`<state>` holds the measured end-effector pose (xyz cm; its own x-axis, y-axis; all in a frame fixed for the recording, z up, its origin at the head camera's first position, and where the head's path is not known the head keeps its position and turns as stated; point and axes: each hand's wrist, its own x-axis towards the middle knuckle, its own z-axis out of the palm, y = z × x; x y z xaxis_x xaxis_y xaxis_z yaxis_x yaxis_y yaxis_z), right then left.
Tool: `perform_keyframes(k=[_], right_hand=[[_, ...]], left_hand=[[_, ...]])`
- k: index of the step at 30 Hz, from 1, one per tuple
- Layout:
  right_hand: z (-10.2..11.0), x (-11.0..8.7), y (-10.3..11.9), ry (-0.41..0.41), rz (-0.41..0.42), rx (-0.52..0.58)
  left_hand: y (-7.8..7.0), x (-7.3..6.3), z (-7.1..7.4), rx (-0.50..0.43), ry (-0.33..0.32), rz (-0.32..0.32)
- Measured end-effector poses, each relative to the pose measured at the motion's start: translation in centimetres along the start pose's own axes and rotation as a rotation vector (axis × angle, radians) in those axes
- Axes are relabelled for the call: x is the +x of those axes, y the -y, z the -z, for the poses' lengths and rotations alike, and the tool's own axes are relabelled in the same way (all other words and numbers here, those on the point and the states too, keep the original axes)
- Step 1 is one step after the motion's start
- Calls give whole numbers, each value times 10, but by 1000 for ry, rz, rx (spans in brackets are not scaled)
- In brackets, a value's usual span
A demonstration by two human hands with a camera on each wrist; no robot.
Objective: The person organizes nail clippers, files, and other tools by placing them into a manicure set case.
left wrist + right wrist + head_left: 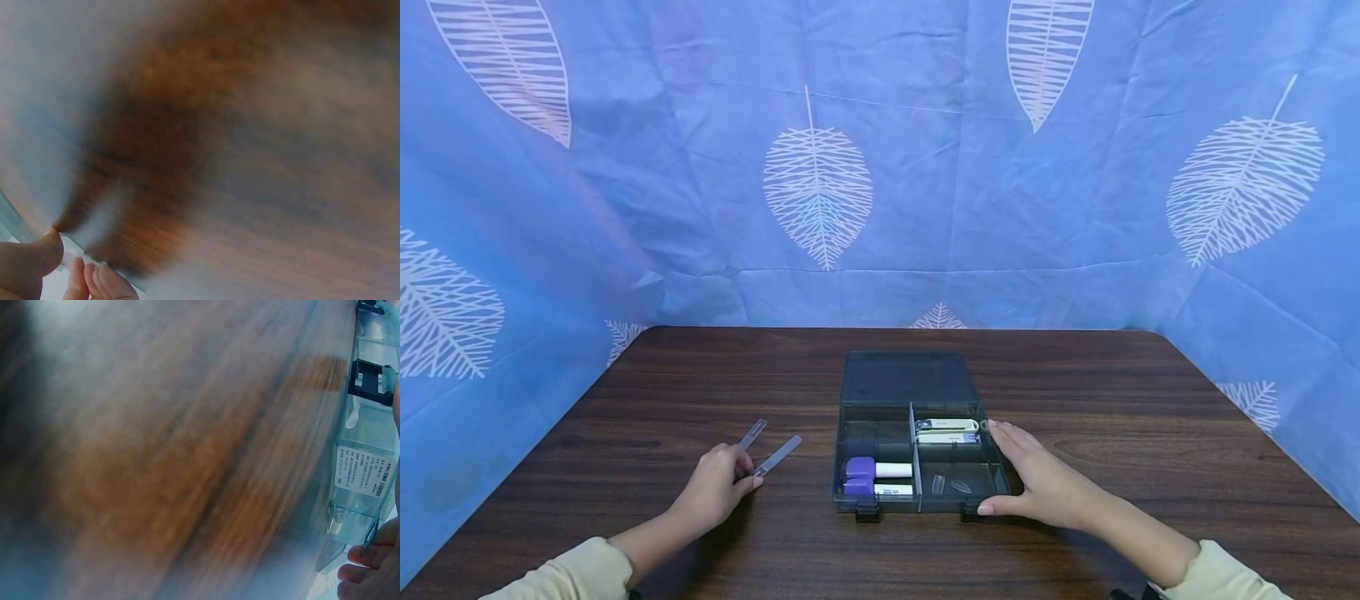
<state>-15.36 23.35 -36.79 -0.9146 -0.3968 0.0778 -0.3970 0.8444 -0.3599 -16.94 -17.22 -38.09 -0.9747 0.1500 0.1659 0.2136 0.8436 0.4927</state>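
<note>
Just left of the box, my left hand (718,483) pinches two slim translucent strips, like glass nail files, between thumb and fingers; the near strip (780,455) and the far strip (753,433) fan apart. My right hand (1045,479) holds the right side of a dark transparent compartment box (887,504), thumb at the front corner and fingers along the side wall. The box stands with its lid (906,377) laid back. Two pale nail clippers (947,432) lie in its back right compartment. Two small clear nail-shaped pieces (949,484) lie in the front right one.
Two purple bottles (860,477) with white caps lie in the front left compartment. Black latches (867,508) stick out from the box's front. A printed label (364,470) shows on the box. A blue leaf-print cloth (895,192) hangs behind the dark wooden table (737,358).
</note>
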Motion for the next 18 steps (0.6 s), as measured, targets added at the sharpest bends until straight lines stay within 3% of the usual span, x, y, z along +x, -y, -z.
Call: perform_keyframes(k=[18], right_hand=[[0, 0, -1, 2, 6, 1]], left_hand=[[-2, 0, 2, 1, 7, 10]])
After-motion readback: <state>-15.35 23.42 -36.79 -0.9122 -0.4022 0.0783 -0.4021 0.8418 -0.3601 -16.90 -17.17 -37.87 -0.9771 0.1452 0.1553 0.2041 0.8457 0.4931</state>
